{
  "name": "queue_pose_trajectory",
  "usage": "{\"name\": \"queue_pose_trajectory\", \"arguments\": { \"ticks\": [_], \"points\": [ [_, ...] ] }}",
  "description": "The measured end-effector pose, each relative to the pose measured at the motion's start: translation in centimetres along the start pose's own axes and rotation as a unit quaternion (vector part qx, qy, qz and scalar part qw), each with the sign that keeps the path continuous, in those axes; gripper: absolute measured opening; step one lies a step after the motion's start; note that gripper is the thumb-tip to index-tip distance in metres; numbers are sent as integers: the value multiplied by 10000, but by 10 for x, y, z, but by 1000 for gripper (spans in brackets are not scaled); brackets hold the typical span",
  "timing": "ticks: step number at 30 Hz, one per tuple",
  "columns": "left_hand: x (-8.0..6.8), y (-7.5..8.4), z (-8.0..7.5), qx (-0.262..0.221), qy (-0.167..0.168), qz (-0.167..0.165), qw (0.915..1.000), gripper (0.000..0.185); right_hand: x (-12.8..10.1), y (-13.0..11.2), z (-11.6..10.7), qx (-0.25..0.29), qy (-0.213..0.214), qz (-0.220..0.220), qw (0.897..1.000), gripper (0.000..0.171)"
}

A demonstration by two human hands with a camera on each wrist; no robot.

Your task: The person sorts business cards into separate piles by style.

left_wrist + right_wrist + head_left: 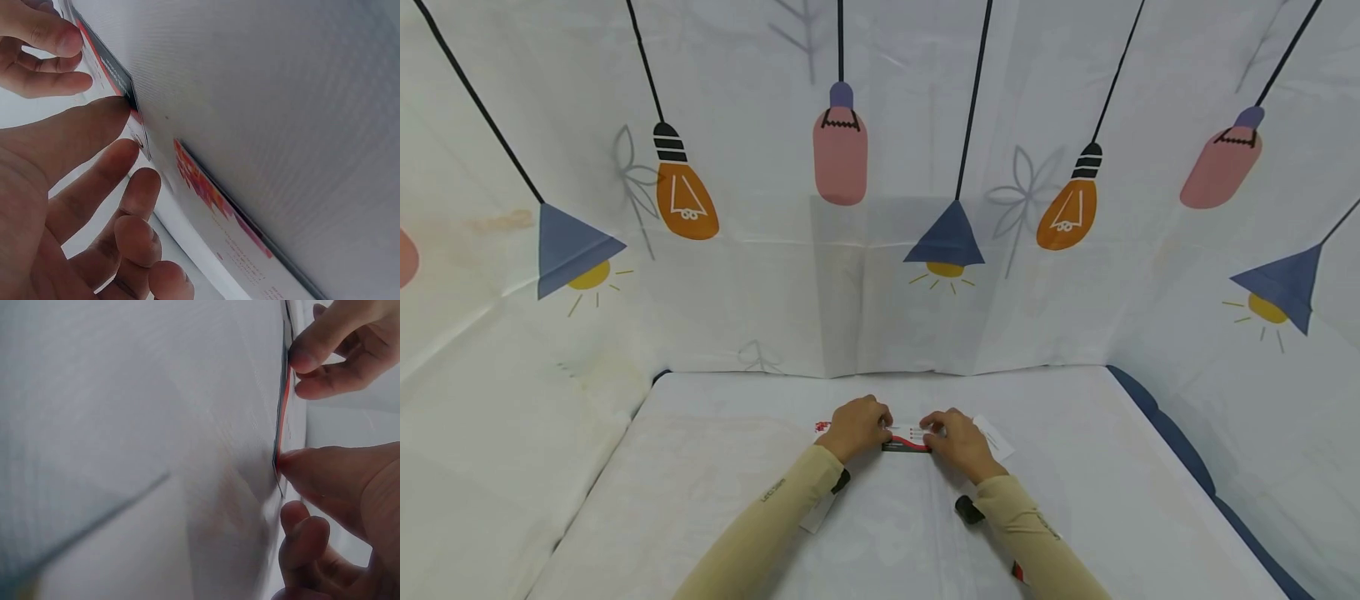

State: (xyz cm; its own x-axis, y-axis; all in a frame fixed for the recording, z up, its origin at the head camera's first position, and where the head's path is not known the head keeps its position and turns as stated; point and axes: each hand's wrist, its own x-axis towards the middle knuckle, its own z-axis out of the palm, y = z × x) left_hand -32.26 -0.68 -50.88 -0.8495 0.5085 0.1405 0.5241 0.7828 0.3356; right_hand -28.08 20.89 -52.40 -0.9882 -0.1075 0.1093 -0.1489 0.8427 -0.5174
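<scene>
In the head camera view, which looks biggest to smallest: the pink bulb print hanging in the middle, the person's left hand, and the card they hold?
1. Pink bulb print
2. Left hand
3. Card, mostly hidden by both hands, so unsure.
The bulb print lies farther off.

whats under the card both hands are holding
The red-edged card lies on the white tablecloth. Both the left hand and right hand cover its ends; anything beneath them is hidden.

White card point(908, 437) between the hands, red and black along its near edge, small red print on its face. White leaflet point(219, 219) with a red and pink mottled band. White tablecloth point(1075, 500). White backdrop point(760, 275) printed with 2 orange bulbs, pink bulbs, blue lampshades over yellow glow, grey leaves. Beige sleeves point(775, 517).
</scene>
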Motion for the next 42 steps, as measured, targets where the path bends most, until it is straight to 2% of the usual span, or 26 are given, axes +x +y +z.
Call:
{"name": "queue_pose_trajectory", "arguments": {
  "ticks": [8,22,27,34,42],
  "points": [
    [-1,1,-1,50,-6,-18,10000,17,-1,0,0,141,87,-126,9998,23],
    [-6,3,-7,-128,-23,73,9999,17,-9,-10,-6,237,201,-32,9995,24],
    [-8,5,-6,-159,90,209,9996,15,-15,-15,-9,191,244,-163,9994,24],
    [-9,13,-6,-106,191,517,9984,17,-27,-9,-13,85,368,-295,9989,24],
    [-12,30,-6,-40,169,850,9962,18,-50,-6,-21,-68,483,-512,9975,25]
  ]
}}
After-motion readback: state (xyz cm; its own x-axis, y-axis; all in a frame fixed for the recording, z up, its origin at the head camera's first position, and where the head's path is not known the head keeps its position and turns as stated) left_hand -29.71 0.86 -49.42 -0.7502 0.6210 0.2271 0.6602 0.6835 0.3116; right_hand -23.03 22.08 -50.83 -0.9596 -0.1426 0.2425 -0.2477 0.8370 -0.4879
